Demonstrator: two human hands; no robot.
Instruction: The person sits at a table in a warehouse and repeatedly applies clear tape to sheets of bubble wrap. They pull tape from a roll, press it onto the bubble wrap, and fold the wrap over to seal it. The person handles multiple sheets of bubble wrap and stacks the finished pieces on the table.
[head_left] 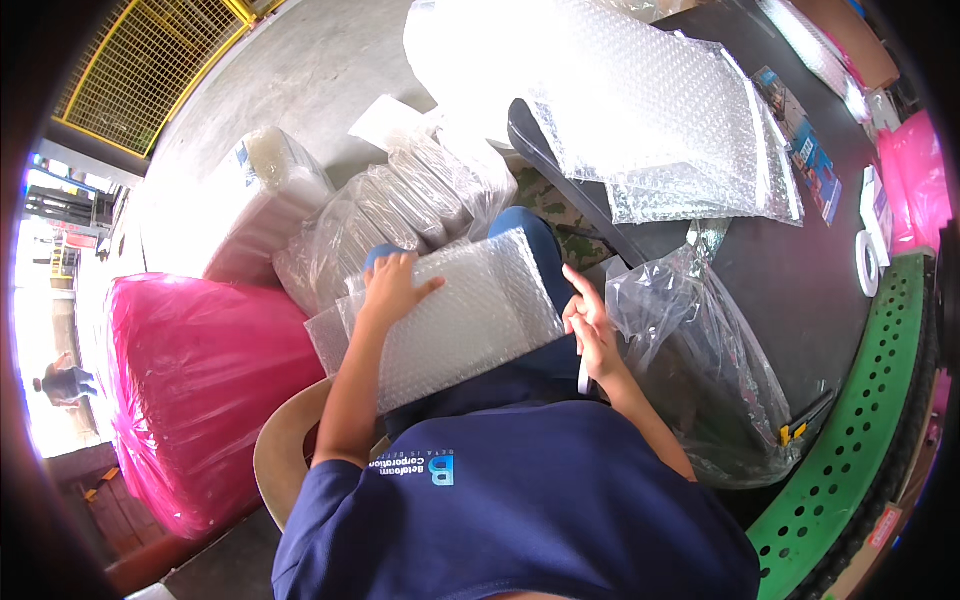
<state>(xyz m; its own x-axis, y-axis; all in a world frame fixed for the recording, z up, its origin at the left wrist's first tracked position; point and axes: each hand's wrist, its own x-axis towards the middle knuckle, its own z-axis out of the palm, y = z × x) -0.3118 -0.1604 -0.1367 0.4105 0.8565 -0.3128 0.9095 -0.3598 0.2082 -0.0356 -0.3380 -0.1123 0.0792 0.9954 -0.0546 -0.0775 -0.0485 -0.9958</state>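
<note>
A flat stack of clear bubble wrap sheets or pouches (465,315) lies across my lap. My left hand (395,288) rests on the stack's upper left part, fingers spread and thumb out. Just off its right edge is my right hand (592,330), its index finger stretched out and the other fingers curled in. Below those curled fingers a narrow white piece (584,376) sticks out; the rest of it is hidden, so its kind does not show.
More bubble wrap (680,130) is heaped on the dark table (820,140) at right. A clear plastic bag (690,350) hangs beside me. Wrapped bundles (400,200) and a pink bag (215,390) stand at left. A yellow cutter (800,428) and white tape roll (866,263) lie near the green perforated strip (860,420).
</note>
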